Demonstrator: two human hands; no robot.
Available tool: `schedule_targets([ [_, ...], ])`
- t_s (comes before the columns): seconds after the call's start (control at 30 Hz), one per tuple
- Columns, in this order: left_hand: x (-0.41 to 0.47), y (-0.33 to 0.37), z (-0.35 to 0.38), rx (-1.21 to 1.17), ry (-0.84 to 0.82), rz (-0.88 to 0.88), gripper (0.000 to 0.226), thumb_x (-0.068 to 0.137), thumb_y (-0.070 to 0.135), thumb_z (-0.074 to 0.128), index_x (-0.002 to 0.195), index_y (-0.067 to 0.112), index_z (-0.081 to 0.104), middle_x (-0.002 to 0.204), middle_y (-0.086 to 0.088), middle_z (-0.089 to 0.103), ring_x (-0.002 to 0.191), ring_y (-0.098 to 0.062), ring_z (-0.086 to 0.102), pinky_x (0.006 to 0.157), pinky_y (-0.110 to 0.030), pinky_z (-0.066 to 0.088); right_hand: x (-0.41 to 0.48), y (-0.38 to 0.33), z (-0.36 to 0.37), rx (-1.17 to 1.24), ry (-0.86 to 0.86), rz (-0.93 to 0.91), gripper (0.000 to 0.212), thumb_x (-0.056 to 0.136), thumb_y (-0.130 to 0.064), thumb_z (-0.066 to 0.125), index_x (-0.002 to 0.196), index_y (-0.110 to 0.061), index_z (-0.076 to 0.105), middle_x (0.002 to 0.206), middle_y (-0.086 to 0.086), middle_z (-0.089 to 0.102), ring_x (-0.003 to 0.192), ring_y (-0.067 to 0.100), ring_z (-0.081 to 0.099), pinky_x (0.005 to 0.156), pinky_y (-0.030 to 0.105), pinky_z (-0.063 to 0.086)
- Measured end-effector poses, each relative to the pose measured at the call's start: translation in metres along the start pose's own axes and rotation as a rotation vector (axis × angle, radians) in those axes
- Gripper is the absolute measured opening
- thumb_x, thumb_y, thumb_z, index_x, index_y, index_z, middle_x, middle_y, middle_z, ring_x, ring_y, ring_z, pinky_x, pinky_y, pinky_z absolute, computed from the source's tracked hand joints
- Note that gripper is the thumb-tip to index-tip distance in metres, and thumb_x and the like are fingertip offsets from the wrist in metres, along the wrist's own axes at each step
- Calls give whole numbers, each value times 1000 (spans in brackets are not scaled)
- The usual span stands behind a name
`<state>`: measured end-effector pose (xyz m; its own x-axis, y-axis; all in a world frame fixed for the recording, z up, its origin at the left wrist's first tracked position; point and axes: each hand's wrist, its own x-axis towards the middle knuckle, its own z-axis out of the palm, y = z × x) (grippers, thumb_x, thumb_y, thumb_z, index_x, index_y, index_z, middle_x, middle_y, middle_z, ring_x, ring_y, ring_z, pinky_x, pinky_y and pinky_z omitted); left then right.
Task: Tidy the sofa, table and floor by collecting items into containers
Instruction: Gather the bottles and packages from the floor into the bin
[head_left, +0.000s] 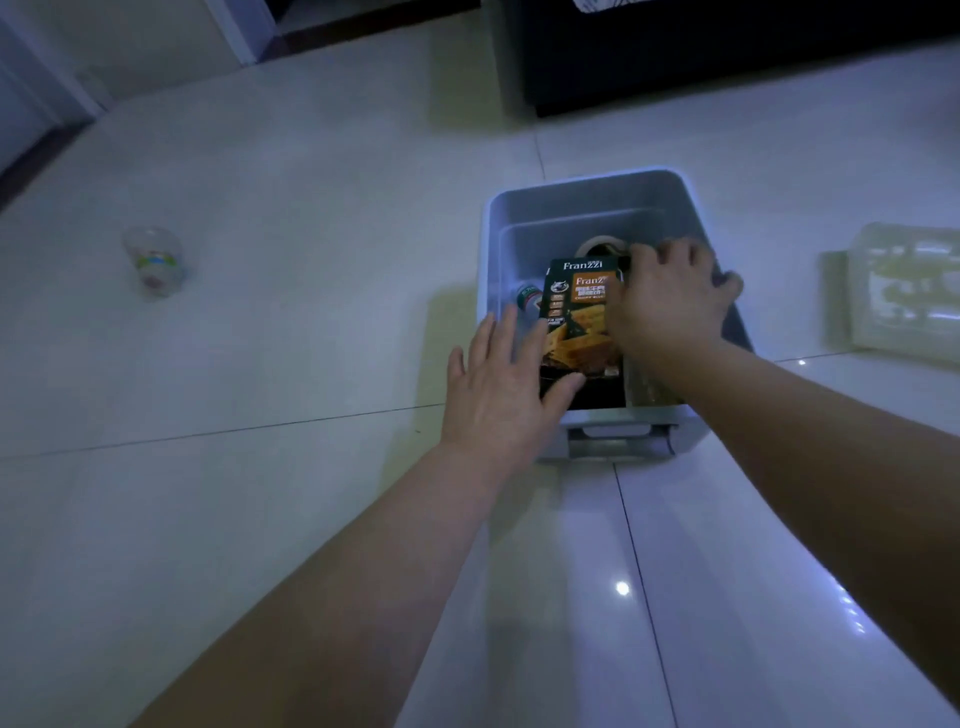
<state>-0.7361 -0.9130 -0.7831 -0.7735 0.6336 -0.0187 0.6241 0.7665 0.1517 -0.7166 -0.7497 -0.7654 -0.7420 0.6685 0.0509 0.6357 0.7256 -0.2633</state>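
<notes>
A grey plastic storage bin (592, 208) stands on the tiled floor. Inside it lies a dark Franzzi biscuit box (576, 312) with yellow crackers printed on it. My right hand (670, 301) reaches into the bin with curled fingers gripping the box's right top edge. My left hand (498, 389) lies flat with straight fingers over the bin's left rim, its thumb touching the box's lower left corner. A small bottle (527, 299) and a tape roll (602, 245) peek out beneath the box.
A clear plastic cup (156, 262) with coloured print stands on the floor at the left. A pale yellowish flat container (909, 296) lies to the right of the bin. A dark piece of furniture (727, 52) sits beyond the bin.
</notes>
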Motion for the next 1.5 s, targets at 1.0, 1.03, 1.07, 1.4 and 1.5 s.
schedule_targets([
  [1.0,142,3,-4,104,-50,-100,72,92,64,22,150,21,17,161,-10,7,147,-38,3,118,-50,12,139,55,-28,220,-243,-260,50,97,-10,39,146,-5,27,153,14,30,138,29,32,105,25,21],
  [1.03,146,6,-4,123,-38,-144,71,93,62,22,150,19,19,160,-10,10,146,-38,8,118,-49,15,148,56,-27,249,-252,-279,50,97,-10,39,146,-5,27,153,13,30,138,28,32,106,25,22],
  [1.07,153,13,-5,159,-37,-194,70,94,61,22,149,17,22,159,-12,13,145,-38,12,117,-49,18,161,61,-27,285,-261,-284,51,98,-11,39,147,-6,26,154,12,28,139,26,30,109,25,21],
  [1.4,241,125,-10,145,78,-251,48,99,43,33,131,9,45,137,-11,47,126,-29,44,103,-42,38,240,112,10,660,-127,-295,48,97,-12,34,145,-13,33,152,7,34,139,21,34,115,33,28],
  [1.5,262,166,-3,70,10,-279,45,99,43,33,129,11,46,131,-9,50,122,-28,46,95,-42,40,240,145,22,549,-77,-246,50,92,-2,37,142,-8,39,149,10,39,136,23,39,111,33,30],
])
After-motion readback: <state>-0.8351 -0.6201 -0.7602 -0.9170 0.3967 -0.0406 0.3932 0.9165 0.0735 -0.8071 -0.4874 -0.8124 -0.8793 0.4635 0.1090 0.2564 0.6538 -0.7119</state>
